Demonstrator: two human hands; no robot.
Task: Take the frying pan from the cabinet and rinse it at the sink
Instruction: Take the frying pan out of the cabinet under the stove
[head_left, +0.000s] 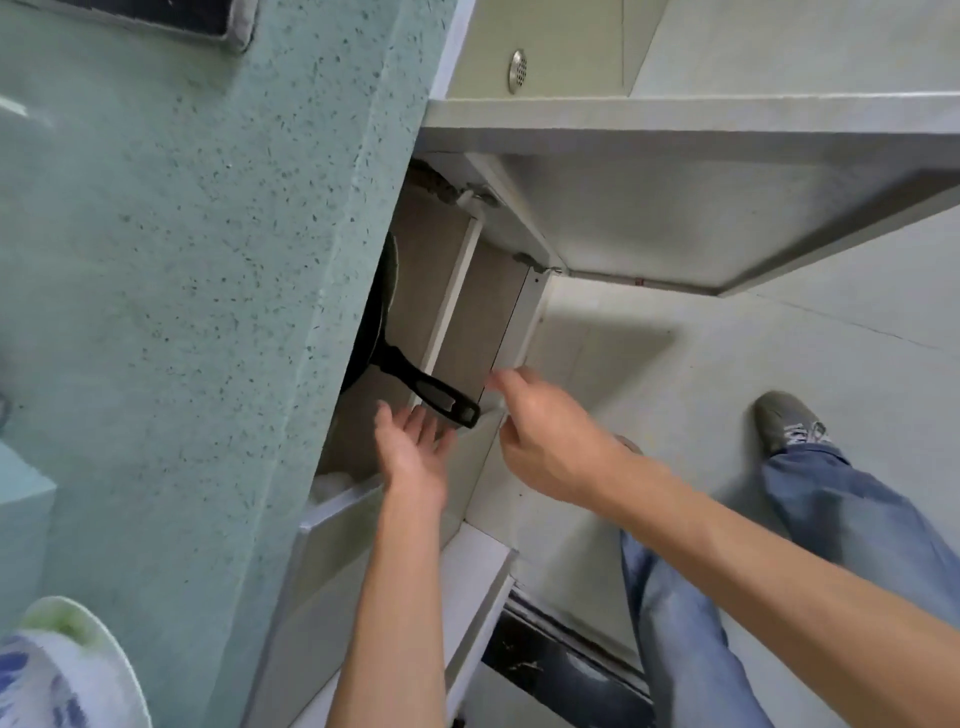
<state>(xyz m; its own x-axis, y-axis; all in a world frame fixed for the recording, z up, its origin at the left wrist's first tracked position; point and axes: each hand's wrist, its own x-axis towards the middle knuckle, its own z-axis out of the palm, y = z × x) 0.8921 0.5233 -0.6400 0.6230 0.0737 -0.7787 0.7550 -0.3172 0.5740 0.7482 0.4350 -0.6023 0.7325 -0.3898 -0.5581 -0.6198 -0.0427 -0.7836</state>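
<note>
A kitchen is seen from above, with a pale tiled floor (779, 353) on the right and a speckled green countertop (182, 312) filling the left half of the view. Below the counter's edge an open cabinet (441, 291) is seen, its grey-brown shelves edged in white, and its white door (675, 208) is swung wide open across the upper right. A round metal vent (517, 71) is set in the pale panel above the door. The person's legs are shown in blue jeans (841, 499), with a grey laced shoe (789, 423) planted on the floor. A blue-patterned dish (62, 670) is partly seen at the counter's lower left corner. The frying pan (376, 317) is stored inside the cabinet, its dark bowl largely hidden under the counter's overhang, while its black handle (431, 387) is angled out over the shelf edge toward the person. The left hand (415, 447) is held open with the fingers spread, just below the end of the handle and very near it, though whether contact is made cannot be told. The right hand (540, 431) is placed at the white front edge of the cabinet frame, loosely curled with the fingers extended against that edge, and nothing is gripped in it.
</note>
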